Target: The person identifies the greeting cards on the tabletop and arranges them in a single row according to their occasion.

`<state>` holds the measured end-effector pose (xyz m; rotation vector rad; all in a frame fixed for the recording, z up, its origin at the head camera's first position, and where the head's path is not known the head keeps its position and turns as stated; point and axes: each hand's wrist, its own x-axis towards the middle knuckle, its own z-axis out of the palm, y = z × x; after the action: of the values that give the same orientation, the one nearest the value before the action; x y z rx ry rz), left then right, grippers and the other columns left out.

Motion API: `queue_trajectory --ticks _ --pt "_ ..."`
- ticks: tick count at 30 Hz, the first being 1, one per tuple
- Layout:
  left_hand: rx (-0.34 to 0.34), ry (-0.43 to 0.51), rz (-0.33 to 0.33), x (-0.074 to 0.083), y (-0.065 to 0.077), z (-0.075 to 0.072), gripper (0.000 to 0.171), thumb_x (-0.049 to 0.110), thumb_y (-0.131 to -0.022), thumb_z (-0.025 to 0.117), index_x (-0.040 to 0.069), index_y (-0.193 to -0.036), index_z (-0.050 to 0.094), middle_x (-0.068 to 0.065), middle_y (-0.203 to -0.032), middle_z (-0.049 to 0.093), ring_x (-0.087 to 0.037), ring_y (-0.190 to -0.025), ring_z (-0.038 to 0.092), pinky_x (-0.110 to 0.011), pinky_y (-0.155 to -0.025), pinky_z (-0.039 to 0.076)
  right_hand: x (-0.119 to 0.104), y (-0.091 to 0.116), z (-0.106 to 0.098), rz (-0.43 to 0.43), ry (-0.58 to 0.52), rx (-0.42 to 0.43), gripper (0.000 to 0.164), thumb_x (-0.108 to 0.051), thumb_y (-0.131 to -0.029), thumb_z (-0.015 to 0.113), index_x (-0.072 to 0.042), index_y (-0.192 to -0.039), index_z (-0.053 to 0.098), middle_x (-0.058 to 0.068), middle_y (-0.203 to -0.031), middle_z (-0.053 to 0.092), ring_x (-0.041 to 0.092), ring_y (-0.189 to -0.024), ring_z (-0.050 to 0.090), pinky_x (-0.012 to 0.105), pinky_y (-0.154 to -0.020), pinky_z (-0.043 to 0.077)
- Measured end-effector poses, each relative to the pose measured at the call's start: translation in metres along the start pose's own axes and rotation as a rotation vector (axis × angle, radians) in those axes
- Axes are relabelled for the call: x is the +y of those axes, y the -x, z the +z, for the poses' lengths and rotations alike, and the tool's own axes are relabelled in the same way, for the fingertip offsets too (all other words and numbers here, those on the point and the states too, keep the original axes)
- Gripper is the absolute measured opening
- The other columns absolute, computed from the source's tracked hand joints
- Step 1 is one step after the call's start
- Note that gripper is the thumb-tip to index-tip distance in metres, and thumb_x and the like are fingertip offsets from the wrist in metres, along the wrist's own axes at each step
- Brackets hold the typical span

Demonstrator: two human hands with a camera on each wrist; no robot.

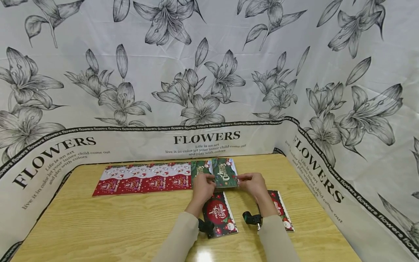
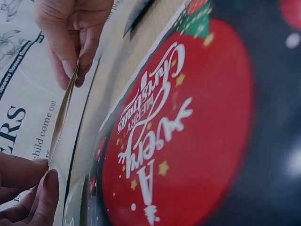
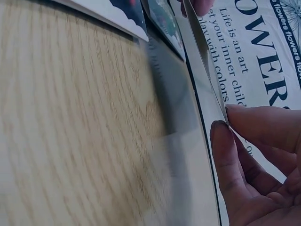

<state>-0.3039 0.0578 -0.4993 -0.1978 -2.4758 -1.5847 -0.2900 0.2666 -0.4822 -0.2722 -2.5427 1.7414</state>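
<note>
A green "Merry Christmas" card point(image 1: 225, 174) is held between both hands, and the wrist views show its thin edge lifted above the tabletop. The left hand point(image 1: 203, 189) pinches its left side between thumb and fingers. On the opposite side the right hand point(image 1: 254, 185) pinches the card's edge. Another green card point(image 1: 200, 168) lies just left of the held one, partly covered by the left hand. Below the left wrist is a black card with a red circle point(image 1: 217, 213), large in the left wrist view. A similar dark card point(image 1: 282, 211) lies partly hidden behind the right forearm.
A row of several red-and-white Christmas cards point(image 1: 142, 179) runs along the back left of the wooden table point(image 1: 108, 225). Flower-printed cloth point(image 1: 209, 91) walls the table's back and sides. A black wrist camera point(image 1: 251, 218) is strapped by the right sleeve.
</note>
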Motion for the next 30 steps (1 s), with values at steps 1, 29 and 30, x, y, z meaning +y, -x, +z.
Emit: queue_trajectory --ticks 1,29,30 --pt "-0.008 -0.022 -0.002 0.001 -0.003 0.0 0.025 -0.014 -0.082 0.069 -0.004 -0.101 0.08 -0.01 -0.083 0.076 -0.016 -0.07 0.07 -0.032 -0.064 0.056 0.0 -0.003 0.001 0.001 0.013 0.005 0.025 0.005 -0.089 0.077 0.004 -0.115 0.078 0.016 -0.105 0.073 0.027 -0.095 0.067 0.036 -0.08 0.059" --pt "-0.04 -0.166 -0.031 -0.018 -0.022 0.017 0.035 -0.016 -0.071 0.065 -0.002 -0.099 0.082 -0.016 -0.1 0.077 -0.036 -0.103 0.072 -0.047 -0.088 0.06 0.009 -0.022 0.015 0.042 0.139 0.043 0.023 0.006 -0.089 0.078 0.003 -0.112 0.079 0.015 -0.102 0.072 0.036 -0.105 0.063 0.049 -0.093 0.052" --pt "-0.037 -0.167 -0.03 -0.018 -0.022 0.017 0.035 -0.016 -0.071 0.065 -0.002 -0.098 0.082 -0.016 -0.099 0.077 -0.036 -0.103 0.072 -0.047 -0.087 0.06 0.009 -0.022 0.016 0.041 0.147 0.049 0.023 0.006 -0.089 0.078 0.003 -0.111 0.079 0.015 -0.102 0.072 0.035 -0.103 0.064 0.048 -0.092 0.052"
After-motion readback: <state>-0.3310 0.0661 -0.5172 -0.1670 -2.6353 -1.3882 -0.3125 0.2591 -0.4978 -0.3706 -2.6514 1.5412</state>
